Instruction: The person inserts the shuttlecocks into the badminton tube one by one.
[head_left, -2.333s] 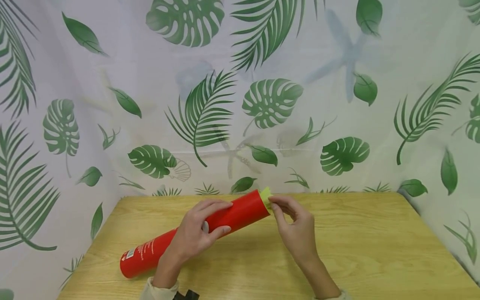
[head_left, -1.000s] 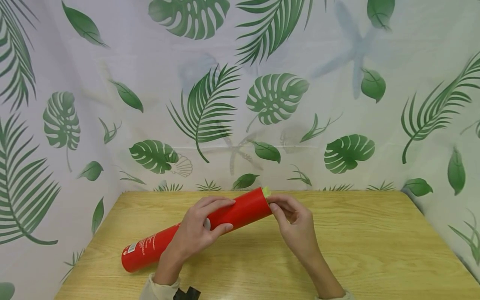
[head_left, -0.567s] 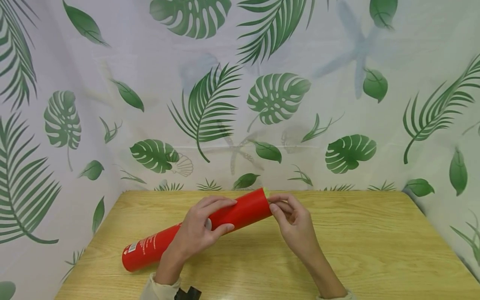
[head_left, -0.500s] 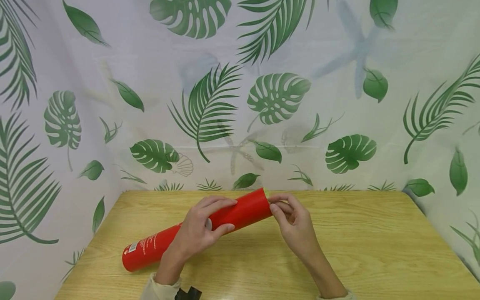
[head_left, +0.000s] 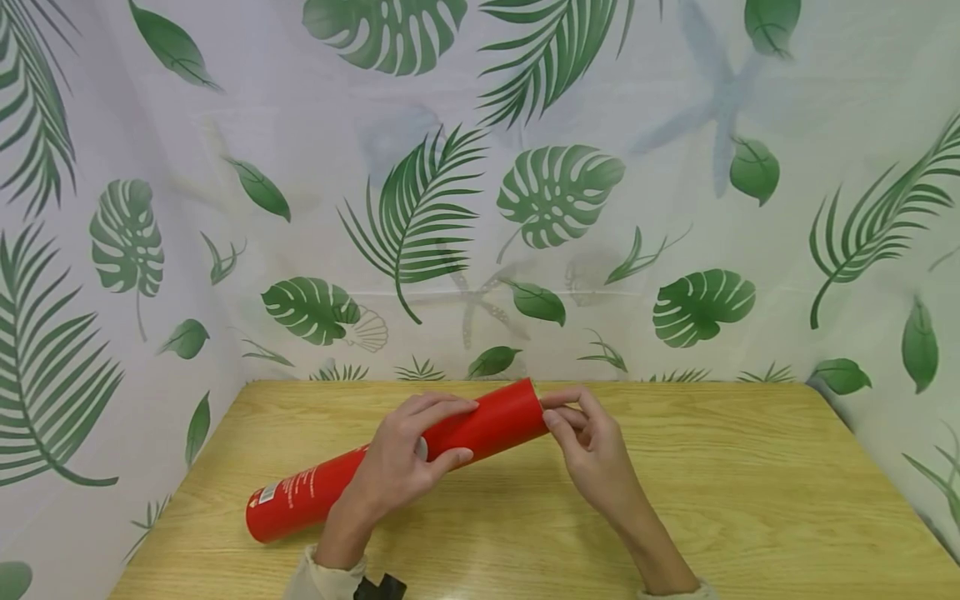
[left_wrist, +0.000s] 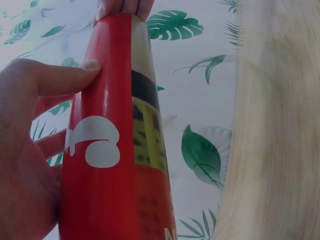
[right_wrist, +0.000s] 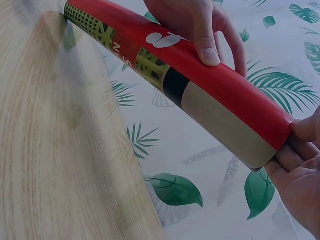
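Found long red cardboard tube (head_left: 397,458) slanting over wooden table (head_left: 750,500), near end lower left, far end upper right; gripped mid-length by left hand (head_left: 397,467), far end capped by curled fingers of right hand (head_left: 592,450).

From my head view the light is bright, soft and even; only a faint shadow lies on the wooden table (head_left: 750,500) under the left hand (head_left: 397,467) and the red tube (head_left: 480,429). Nothing glares. Both wrist views are dimmer; in them the table beside each hand smears into blur, while the tube by the left thumb stays fairly sharp, with a pale sheen.
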